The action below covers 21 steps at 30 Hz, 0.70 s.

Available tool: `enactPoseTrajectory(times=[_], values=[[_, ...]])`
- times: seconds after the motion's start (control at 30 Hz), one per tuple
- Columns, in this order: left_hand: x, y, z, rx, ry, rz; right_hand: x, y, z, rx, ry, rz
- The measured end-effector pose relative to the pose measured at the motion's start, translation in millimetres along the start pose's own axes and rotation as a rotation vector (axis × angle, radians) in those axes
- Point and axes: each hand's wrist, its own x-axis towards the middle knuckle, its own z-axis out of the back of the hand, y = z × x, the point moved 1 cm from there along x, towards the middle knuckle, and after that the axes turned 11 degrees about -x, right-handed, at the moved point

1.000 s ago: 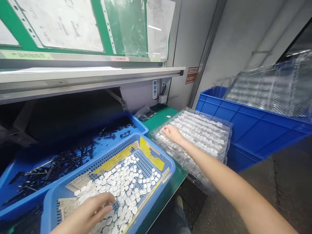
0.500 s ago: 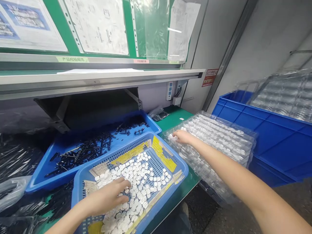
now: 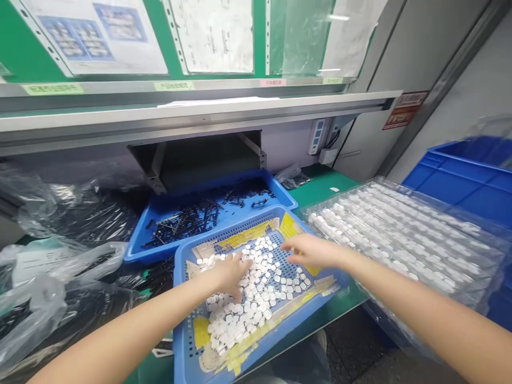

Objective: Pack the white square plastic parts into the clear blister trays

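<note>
A blue perforated basket (image 3: 182,320) holds many small white square caps (image 3: 250,314), heaped toward its left and front, with yellow tape on its walls. Over the heap my left hand (image 3: 229,274) is open, its fingers spread and touching or just above the caps. My right hand (image 3: 310,250) hovers above the basket's back right corner, thumb and fingers a little apart, with nothing visible between them. Right of the basket lies a clear plastic tray (image 3: 404,240), filled with rows of white caps. Some caps are hidden under my left hand.
Behind the basket sits a blue bin (image 3: 138,248) with black plastic parts (image 3: 192,221). Plastic bags (image 3: 86,213) of black pieces crowd the left. A shelf edge (image 3: 208,117) crosses overhead. A large blue crate (image 3: 460,176) stands at the right, beyond the green table (image 3: 340,186).
My right hand has come left from the clear tray to above the basket. My left hand remains over the caps, its fingers more spread. The camera view has turned left.
</note>
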Motion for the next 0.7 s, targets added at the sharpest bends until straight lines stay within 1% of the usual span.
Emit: enactPoseTrajectory(times=[0.07,0.1,0.17,0.27,0.37,0.43,0.57,0.63,0.7], values=[[-7.5,-3.1,-1.2,0.029,-0.023,-0.002,15.8,23.6,-8.6,0.104,0.166,-0.005],[-10.0,-3.5,-2.2,0.029,-0.037,0.012,24.6,30.7,-14.1,0.132,0.21,-0.036],[-11.9,-2.0,-5.0,-0.014,-0.07,0.069,41.6,38.9,-26.1,0.174,0.229,-0.099],[-8.1,2.7,-9.5,-0.157,-0.122,0.13,58.3,48.4,-42.8,0.291,0.214,-0.134],[-3.3,3.6,-10.0,-0.284,-0.134,0.125,61.3,63.2,-54.6,0.499,0.235,-0.162],[-3.9,1.2,-6.2,-0.368,-0.129,0.112,59.5,73.8,-58.9,0.675,0.27,-0.187],[-17.1,-5.3,8.0,-0.584,-0.119,0.08,56.0,84.9,-58.5,1.021,0.321,-0.187],[-27.5,-6.8,15.9,-0.703,-0.16,0.039,53.4,84.4,-55.5,1.209,0.324,-0.164],[-38.4,-6.7,22.9,-0.862,-0.243,-0.033,49.1,81.7,-53.1,1.469,0.311,-0.157]])
